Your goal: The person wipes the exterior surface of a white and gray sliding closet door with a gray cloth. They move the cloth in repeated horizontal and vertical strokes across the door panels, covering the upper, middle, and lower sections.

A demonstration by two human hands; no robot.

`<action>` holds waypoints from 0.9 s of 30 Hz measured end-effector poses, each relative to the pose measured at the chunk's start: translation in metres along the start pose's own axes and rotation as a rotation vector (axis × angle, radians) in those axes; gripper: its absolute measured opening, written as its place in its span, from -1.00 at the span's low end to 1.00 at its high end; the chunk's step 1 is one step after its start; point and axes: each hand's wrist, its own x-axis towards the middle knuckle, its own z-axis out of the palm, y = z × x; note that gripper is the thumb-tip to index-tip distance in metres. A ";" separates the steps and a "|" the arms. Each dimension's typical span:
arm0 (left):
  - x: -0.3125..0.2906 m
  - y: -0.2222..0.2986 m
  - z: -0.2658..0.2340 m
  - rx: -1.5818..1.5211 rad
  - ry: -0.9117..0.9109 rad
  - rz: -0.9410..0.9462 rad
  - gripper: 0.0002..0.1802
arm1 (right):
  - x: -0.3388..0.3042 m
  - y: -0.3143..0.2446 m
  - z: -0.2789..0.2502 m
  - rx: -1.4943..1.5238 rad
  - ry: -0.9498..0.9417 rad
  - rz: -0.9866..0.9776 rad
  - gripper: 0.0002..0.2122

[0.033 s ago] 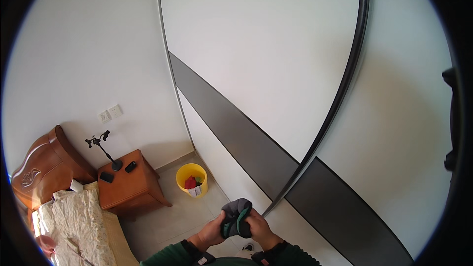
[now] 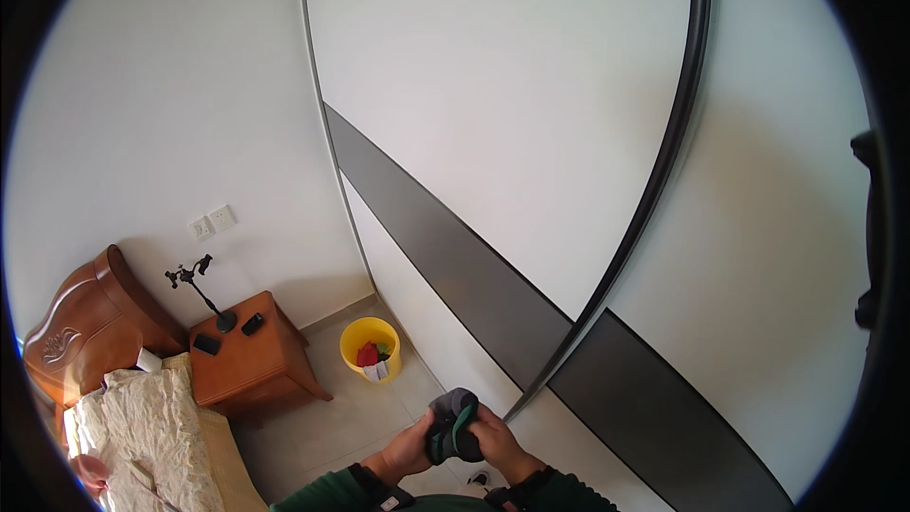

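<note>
Low in the middle of the view, I hold a soft, folded bundle of dark grey and black fabric with green edging point(image 2: 453, 427) in front of my body. Its exact kind is hard to make out. My left hand point(image 2: 410, 448) grips it from the left side, fingers curled round its edge. From the right, my right hand point(image 2: 500, 441) pinches it, the fingers partly hidden by the cloth. Both forearms are in dark green sleeves.
A yellow bucket point(image 2: 347, 341) with red, green and pale cloths stands on the tiled floor ahead. To the left are a wooden nightstand point(image 2: 237, 362) with a black stand point(image 2: 226, 320) and small dark devices, and a bed point(image 2: 152, 417). A white wardrobe with grey bands point(image 2: 493, 180) rises ahead and right.
The fabric bundle has shifted slightly in my hands, its upper part folded a little lower. Both hands keep hold of it. The view has tilted very slightly.
</note>
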 end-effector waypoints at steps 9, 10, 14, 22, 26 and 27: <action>0.024 0.035 -0.042 0.585 0.211 -0.243 -0.51 | 0.028 0.015 -0.032 0.212 0.055 0.133 -0.73; 0.023 0.040 -0.049 0.538 0.165 -0.220 -0.54 | 0.028 0.013 -0.032 0.304 0.049 0.179 -0.73; 0.025 0.062 -0.081 0.263 -0.033 -0.156 -0.60 | 0.035 0.010 -0.023 0.587 0.112 0.209 -0.69; 0.024 0.130 -0.119 0.603 -0.289 -0.160 -0.60 | 0.061 0.044 0.048 -0.004 0.461 0.053 -0.48; 0.030 0.155 -0.116 0.976 -0.515 0.199 -0.63 | 0.063 0.049 0.081 -0.077 0.218 0.098 -0.53; 0.032 0.158 -0.114 1.082 -0.550 0.306 -0.64 | 0.064 0.047 0.085 -0.136 0.183 0.175 -0.62</action>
